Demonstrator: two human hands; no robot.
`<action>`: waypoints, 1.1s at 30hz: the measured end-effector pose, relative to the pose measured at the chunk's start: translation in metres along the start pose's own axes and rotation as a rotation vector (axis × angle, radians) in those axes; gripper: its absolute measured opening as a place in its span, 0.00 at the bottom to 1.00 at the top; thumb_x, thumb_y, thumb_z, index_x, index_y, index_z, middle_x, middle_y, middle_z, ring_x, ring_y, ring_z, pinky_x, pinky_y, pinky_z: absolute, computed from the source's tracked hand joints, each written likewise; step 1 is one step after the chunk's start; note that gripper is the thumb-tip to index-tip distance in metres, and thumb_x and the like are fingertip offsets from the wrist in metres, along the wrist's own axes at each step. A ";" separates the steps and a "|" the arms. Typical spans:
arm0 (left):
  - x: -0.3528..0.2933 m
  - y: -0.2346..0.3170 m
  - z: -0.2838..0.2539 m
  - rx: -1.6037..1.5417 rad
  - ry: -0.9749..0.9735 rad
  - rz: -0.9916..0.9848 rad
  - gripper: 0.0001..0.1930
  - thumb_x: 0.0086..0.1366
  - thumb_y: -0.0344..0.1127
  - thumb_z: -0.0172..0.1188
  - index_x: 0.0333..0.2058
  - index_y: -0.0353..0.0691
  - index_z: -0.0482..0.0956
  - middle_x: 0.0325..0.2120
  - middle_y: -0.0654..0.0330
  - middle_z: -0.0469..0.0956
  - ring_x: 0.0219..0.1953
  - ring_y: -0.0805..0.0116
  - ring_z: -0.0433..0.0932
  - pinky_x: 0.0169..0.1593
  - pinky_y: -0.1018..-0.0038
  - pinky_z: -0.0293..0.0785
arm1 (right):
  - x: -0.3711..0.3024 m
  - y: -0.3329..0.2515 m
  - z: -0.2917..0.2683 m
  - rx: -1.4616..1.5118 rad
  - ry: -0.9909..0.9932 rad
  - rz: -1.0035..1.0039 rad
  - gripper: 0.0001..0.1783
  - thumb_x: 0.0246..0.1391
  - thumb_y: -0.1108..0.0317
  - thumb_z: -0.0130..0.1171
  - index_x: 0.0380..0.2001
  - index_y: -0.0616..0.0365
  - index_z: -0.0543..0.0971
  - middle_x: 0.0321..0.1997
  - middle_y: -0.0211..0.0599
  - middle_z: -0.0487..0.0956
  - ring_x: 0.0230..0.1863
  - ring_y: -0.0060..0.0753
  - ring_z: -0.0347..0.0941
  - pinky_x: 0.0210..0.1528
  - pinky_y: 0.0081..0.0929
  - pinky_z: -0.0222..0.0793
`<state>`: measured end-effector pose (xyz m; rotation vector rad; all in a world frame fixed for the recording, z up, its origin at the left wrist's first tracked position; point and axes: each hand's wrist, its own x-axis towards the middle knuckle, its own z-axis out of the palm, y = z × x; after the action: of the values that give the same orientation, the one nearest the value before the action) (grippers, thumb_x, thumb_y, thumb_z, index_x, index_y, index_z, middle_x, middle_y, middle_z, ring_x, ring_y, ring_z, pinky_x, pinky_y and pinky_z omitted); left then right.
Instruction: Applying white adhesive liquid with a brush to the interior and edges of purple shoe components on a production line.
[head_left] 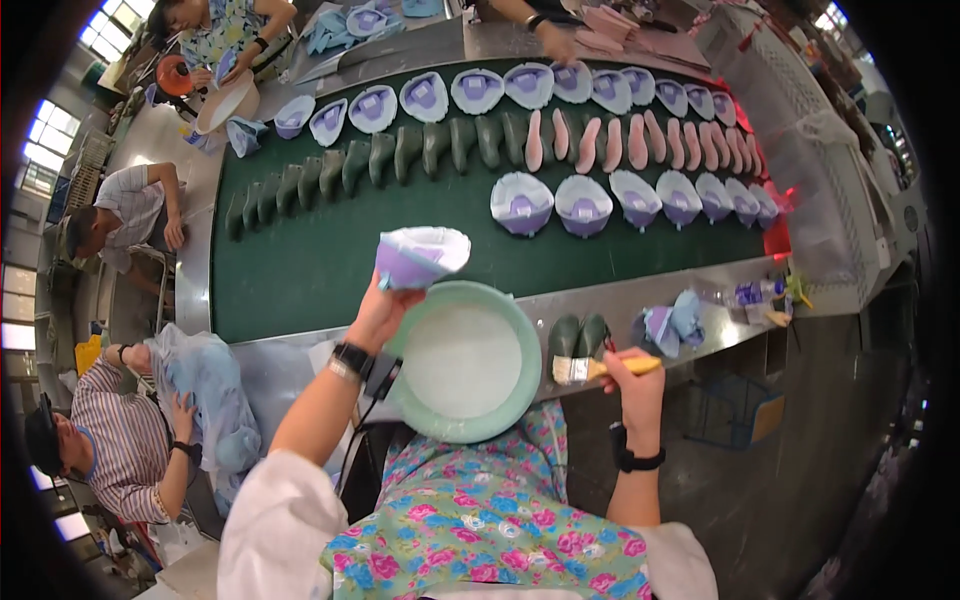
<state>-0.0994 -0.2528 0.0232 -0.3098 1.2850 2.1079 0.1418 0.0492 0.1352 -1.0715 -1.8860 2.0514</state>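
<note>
My left hand (pixel 378 314) is closed on a purple shoe upper (pixel 410 264) with a white inside, held up above the far rim of a pale green basin (pixel 527 330). White liquid (pixel 462 362) fills much of the basin, at my lap. My right hand (pixel 636 382) grips a paintbrush (pixel 576 370) by its yellow handle, its pale bristles pointing left, to the right of the basin. Just beyond the brush, a pair of dark green shoe lasts (pixel 566 338) stands on the metal table edge, partly hidden by it.
A green conveyor belt (pixel 330 260) carries rows of purple uppers (pixel 522 203), dark lasts (pixel 384 158) and pink insoles (pixel 588 145). Blue-purple uppers (pixel 675 322) and a bottle (pixel 752 292) lie at right. Co-workers sit left; a person's hand (pixel 556 42) reaches over the far side.
</note>
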 end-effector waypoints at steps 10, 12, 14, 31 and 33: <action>0.172 -0.038 0.012 -0.293 0.437 -0.210 0.33 0.67 0.24 0.40 0.66 0.47 0.35 0.58 0.41 0.56 0.53 0.42 0.69 0.58 0.56 0.69 | 0.034 0.024 0.006 -0.033 -0.054 0.161 0.06 0.51 0.73 0.62 0.26 0.64 0.76 0.21 0.33 0.77 0.20 0.19 0.72 0.23 0.15 0.67; 0.141 -0.030 -0.014 -0.336 0.314 -0.401 0.33 0.68 0.26 0.40 0.66 0.42 0.33 0.60 0.41 0.53 0.52 0.44 0.70 0.57 0.62 0.71 | 0.036 0.020 0.014 -0.070 -0.086 0.181 0.06 0.51 0.73 0.61 0.27 0.64 0.76 0.22 0.33 0.77 0.21 0.19 0.72 0.23 0.15 0.67; 0.061 -0.008 0.004 -0.206 0.179 -0.226 0.30 0.68 0.28 0.40 0.65 0.38 0.39 0.60 0.40 0.54 0.56 0.50 0.69 0.54 0.64 0.73 | 0.041 0.019 0.027 -0.077 -0.085 0.129 0.05 0.51 0.73 0.61 0.29 0.64 0.78 0.22 0.31 0.76 0.21 0.19 0.72 0.23 0.15 0.67; -0.469 -0.160 -0.303 0.012 1.116 -0.559 0.50 0.47 0.63 0.66 0.58 0.33 0.57 0.54 0.43 0.64 0.49 0.50 0.71 0.47 0.59 0.71 | -0.040 -0.033 0.225 -0.341 -0.590 -0.257 0.20 0.65 0.59 0.45 0.23 0.65 0.69 0.35 0.37 0.75 0.28 0.19 0.64 0.35 0.18 0.61; -0.433 -0.172 -0.303 -0.235 0.827 -0.637 0.45 0.51 0.62 0.64 0.58 0.38 0.58 0.58 0.47 0.59 0.51 0.54 0.71 0.46 0.64 0.75 | -0.059 -0.033 0.244 -0.377 -0.630 -0.282 0.20 0.64 0.60 0.47 0.25 0.65 0.71 0.35 0.37 0.76 0.27 0.18 0.64 0.34 0.17 0.61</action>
<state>0.3031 -0.6320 -0.0306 -1.5876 1.1117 1.5851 0.0302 -0.1739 0.1766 -0.1603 -2.6093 2.0596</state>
